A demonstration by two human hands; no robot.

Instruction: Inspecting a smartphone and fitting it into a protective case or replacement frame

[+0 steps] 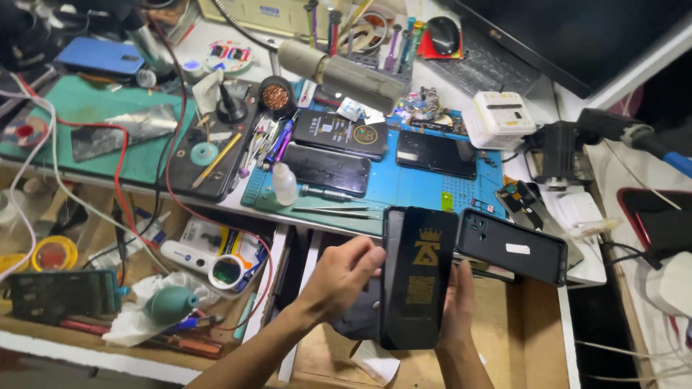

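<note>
Open drawer under the table's front edge holds tape, tools, a phone. Left hand pinches the black phone panel's edge; right hand fingers clasp its other side.

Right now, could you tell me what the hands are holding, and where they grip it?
Both hold a black phone upright: left hand on its left edge, right hand on its lower right edge.

a cluttered white workbench carries a blue mat, green mat and black phone case.
</note>
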